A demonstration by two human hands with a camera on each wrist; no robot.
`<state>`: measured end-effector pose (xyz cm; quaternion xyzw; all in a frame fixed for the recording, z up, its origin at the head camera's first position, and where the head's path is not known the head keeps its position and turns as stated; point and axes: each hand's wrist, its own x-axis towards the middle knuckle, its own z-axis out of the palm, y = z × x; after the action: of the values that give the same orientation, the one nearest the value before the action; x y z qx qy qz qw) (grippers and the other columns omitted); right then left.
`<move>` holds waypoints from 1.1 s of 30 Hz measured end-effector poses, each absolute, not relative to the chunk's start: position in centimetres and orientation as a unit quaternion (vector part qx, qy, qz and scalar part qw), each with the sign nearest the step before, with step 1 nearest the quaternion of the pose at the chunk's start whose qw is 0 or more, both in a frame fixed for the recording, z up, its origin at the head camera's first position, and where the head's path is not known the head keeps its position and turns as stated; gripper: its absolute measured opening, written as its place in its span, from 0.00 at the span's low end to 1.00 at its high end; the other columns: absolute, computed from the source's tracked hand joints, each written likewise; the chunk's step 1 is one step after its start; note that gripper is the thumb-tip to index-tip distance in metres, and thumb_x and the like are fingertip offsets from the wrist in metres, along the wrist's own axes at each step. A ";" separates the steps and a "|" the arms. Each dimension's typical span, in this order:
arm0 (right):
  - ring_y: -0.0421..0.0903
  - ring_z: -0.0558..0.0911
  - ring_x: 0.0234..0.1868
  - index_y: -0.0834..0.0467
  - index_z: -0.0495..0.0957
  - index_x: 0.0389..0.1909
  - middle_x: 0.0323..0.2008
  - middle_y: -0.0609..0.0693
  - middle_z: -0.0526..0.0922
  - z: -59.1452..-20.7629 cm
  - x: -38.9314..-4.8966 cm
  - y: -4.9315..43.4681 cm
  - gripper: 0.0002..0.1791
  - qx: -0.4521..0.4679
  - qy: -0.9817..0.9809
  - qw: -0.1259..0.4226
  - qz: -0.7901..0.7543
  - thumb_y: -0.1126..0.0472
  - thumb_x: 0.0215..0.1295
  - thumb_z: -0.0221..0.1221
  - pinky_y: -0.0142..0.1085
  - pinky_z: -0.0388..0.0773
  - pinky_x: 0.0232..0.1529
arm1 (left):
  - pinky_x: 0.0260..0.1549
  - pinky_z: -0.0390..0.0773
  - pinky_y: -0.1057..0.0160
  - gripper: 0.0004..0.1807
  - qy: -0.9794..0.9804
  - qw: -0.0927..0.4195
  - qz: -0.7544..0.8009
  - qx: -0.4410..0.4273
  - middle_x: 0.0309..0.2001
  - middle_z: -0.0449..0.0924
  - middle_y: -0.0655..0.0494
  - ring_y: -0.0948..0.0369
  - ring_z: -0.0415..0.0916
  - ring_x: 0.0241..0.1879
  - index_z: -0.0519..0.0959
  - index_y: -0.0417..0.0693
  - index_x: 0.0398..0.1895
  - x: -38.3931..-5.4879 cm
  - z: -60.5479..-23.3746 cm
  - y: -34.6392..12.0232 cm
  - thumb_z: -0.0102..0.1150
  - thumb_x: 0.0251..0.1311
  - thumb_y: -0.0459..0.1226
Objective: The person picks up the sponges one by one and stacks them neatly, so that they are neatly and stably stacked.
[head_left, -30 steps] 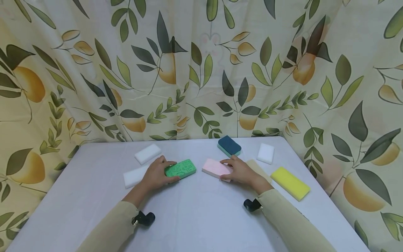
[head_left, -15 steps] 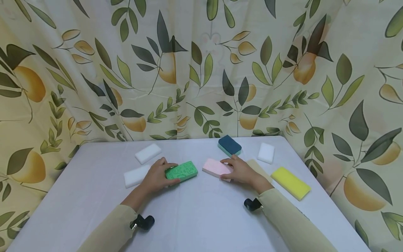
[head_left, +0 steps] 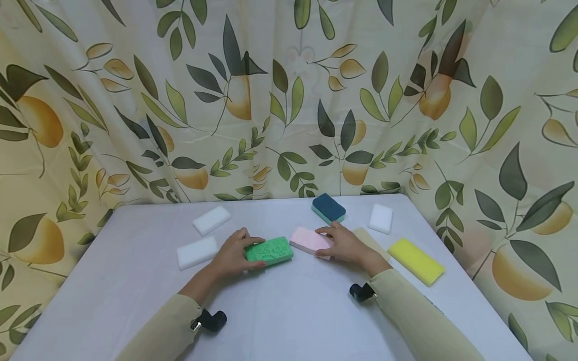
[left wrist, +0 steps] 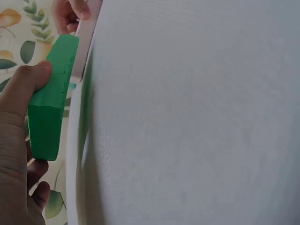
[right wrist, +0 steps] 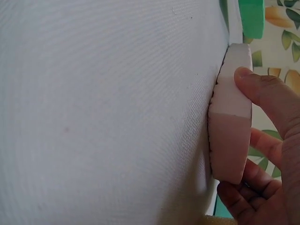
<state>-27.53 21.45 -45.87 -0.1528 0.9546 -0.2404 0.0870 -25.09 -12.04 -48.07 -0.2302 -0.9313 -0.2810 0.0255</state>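
My left hand (head_left: pixel 232 253) grips a green sponge (head_left: pixel 271 250) by its left end, thumb on the near side and fingers on the far side. In the left wrist view the green sponge (left wrist: pixel 54 93) is slightly off the white cloth, its shadow beneath. Just to its right, my right hand (head_left: pixel 345 244) holds a pink sponge (head_left: pixel 302 238) by its right end. The pink sponge (right wrist: pixel 229 131) lies against the cloth in the right wrist view, the thumb on one long side. Its far end points at the green sponge's end, with a narrow gap between.
Two white sponges (head_left: pixel 212 220) lie left of my left hand, and a smaller white block (head_left: pixel 381 218) at the back right. A dark blue scouring sponge (head_left: pixel 328 206) sits behind my right hand. A beige pad (head_left: pixel 372 243), partly hidden, and a yellow sponge (head_left: pixel 416 261) lie to the right.
The left hand has moved right and slightly nearer to me with the green sponge, closing in on the pink one. My right hand and the pink sponge have stayed put.
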 end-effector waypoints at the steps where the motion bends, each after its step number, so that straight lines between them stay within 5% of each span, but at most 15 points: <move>1: 0.45 0.70 0.39 0.51 0.74 0.64 0.39 0.50 0.69 -45.9 -27.5 21.5 0.38 -0.153 0.955 0.087 -0.239 0.41 0.52 0.71 0.36 0.66 0.37 | 0.30 0.59 0.68 0.34 -0.929 0.023 -0.283 -0.235 0.32 0.58 0.60 0.64 0.57 0.31 0.82 0.57 0.57 -25.1 -48.0 -11.9 0.75 0.45 0.56; 33: 0.45 0.71 0.40 0.50 0.75 0.64 0.39 0.50 0.69 -46.2 -27.6 21.6 0.38 -0.160 0.955 0.078 -0.236 0.42 0.53 0.71 0.36 0.67 0.40 | 0.42 0.69 0.68 0.33 -0.900 -0.024 -0.299 -0.318 0.41 0.66 0.67 0.67 0.64 0.42 0.81 0.60 0.58 -24.7 -48.7 -8.7 0.74 0.46 0.56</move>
<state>-27.56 21.59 -46.17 -0.1603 0.9551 -0.2364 0.0782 -24.70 -8.71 -48.72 -0.3176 -0.8997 -0.2986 -0.0242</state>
